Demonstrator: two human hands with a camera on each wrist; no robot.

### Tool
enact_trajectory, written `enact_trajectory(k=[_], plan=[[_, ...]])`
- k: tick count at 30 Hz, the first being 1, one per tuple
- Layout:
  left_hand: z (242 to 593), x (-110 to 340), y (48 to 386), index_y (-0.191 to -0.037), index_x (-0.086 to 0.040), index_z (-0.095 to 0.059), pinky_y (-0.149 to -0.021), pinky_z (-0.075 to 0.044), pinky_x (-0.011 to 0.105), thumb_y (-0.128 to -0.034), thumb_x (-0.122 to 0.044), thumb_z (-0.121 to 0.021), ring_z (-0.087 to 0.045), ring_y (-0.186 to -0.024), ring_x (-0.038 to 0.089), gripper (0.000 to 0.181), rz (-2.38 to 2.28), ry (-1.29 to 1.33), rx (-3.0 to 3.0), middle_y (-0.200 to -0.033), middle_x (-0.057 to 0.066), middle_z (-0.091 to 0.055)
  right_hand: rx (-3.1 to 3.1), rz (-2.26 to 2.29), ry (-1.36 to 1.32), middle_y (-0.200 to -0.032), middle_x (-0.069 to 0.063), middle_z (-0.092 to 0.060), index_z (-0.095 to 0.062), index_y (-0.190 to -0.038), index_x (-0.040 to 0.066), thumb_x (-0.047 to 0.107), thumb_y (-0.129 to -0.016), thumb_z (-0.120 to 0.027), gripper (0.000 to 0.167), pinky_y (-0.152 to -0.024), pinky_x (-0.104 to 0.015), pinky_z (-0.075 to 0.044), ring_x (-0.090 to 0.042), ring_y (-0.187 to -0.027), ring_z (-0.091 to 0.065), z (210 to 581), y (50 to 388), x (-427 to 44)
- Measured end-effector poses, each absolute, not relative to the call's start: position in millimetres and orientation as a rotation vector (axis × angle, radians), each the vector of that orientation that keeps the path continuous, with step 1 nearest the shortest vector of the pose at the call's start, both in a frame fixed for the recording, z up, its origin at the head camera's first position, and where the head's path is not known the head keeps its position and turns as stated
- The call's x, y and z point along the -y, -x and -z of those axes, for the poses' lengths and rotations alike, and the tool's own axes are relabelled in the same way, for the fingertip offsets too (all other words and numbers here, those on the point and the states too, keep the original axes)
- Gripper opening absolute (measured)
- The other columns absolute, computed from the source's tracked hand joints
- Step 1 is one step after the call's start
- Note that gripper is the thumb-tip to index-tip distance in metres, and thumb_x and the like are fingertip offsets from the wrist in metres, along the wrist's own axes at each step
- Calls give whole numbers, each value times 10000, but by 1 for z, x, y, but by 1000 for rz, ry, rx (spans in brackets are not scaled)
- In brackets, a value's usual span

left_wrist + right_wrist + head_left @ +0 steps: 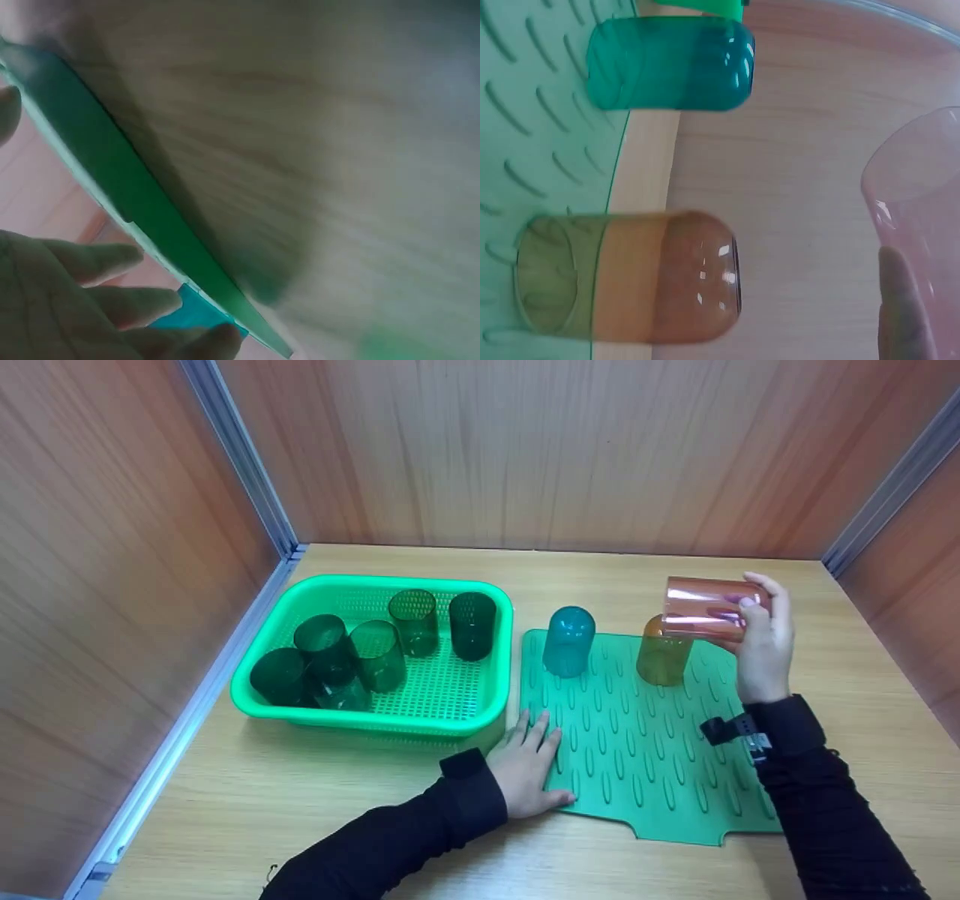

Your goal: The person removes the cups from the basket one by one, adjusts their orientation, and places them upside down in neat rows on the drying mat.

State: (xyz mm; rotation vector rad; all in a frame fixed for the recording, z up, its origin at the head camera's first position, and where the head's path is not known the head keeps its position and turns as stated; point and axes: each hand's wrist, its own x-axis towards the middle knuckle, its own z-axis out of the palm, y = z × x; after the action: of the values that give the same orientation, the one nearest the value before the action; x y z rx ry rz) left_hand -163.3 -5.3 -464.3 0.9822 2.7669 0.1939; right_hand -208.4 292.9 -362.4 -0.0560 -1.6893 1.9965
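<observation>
A clear pink cup (pixel 705 607) lies sideways in the air, gripped near one end by my right hand (pixel 766 656); its rim points left in the head view. Just below it an orange cup (pixel 664 660) stands upside down on the green ribbed mat (pixel 637 765). To the left of that, a blue cup (pixel 568 641) is also upturned on the mat. My left hand (pixel 525 772) rests on the mat's left edge with its fingers spread straight. The left wrist view shows its fingers (pixel 135 304) beside the mat's edge.
Left of the mat stands a green plastic basket (pixel 375 726) with perforated walls, holding several cups that look dark or green, such as a dark cup (pixel 472 626) at its right. Wooden panels (pixel 562 450) enclose the table (pixel 315 780) at the back and sides.
</observation>
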Motion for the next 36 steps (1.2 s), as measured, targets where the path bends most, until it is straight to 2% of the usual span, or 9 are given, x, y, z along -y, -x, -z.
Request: enact_trajectory(k=[4,7,11,15,18,21,24,29,36], plan=[[464,7,163,-1549,-123,-282,-1178,-317,417,-906,-628,-547,-189,-1496,392,859,-145,-967,-2727,-1632,149,-187,1714,-1879,131,-1023,-53,-529,-493,-1334,140,70,-996,-402,357,-618,-189,-557,-136,-854,-633,362,211,-308],[463,8,163,-1551,-135,-281,-1165,-340,402,-909,-619,-552,-199,-1499,370,848,-125,-960,-2705,-1636,136,-180,1844,-1630,175,-1045,43,-506,-481,-1371,119,85,-987,-438,388,-709,-119,-453,-71,-868,-534,363,216,-321],[463,8,164,-1546,-141,-296,-1128,-392,406,-899,-632,-555,-232,-1491,360,852,-98,-976,-2717,-1632,132,-200,2034,-1317,256,-1064,131,-450,-415,-1422,189,183,-991,-469,434,-699,-170,-359,-44,-836,-433,364,223,-341],[464,8,165,-1541,-140,-311,-1108,-416,407,-892,-643,-556,-249,-1485,360,856,-82,-986,-2730,-1626,137,-217,2151,-1166,329,-1057,148,-430,-424,-1389,205,254,-984,-497,414,-733,-177,-381,-23,-887,-442,369,232,-359],[464,7,165,-1540,-142,-313,-1109,-415,403,-887,-650,-559,-247,-1486,359,863,-74,-982,-2730,-1626,137,-218,2245,-1040,357,-1135,44,-479,-478,-1369,120,285,-970,-521,434,-830,-227,-343,-100,-1018,-456,376,238,-372],[464,7,165,-1541,-149,-311,-1100,-425,401,-881,-660,-558,-242,-1489,353,871,-65,-972,-2729,-1628,130,-215,2363,-936,341,-1248,-185,-525,-497,-1383,70,310,-965,-540,484,-884,-372,-351,-313,-1118,-484,384,240,-382],[463,6,165,-1545,-153,-300,-1098,-426,404,-881,-665,-553,-230,-1494,348,876,-64,-962,-2724,-1632,124,-202,2491,-862,299,-1308,-342,-485,-488,-1416,69,341,-974,-539,521,-832,-506,-354,-479,-1098,-484,393,239,-390],[464,6,166,-1545,-148,-299,-1106,-418,402,-884,-660,-554,-231,-1493,350,874,-70,-964,-2717,-1632,127,-201,2657,-756,258,-1280,-401,-432,-467,-1447,107,384,-980,-529,546,-709,-528,-398,-501,-956,-509,406,237,-395],[463,6,166,-1543,-147,-306,-1092,-433,410,-882,-654,-562,-233,-1494,347,871,-78,-953,-2714,-1632,123,-203,2742,-696,234,-1338,-435,-369,-465,-1435,91,372,-984,-536,536,-785,-685,-430,-605,-1024,-518,420,235,-397]])
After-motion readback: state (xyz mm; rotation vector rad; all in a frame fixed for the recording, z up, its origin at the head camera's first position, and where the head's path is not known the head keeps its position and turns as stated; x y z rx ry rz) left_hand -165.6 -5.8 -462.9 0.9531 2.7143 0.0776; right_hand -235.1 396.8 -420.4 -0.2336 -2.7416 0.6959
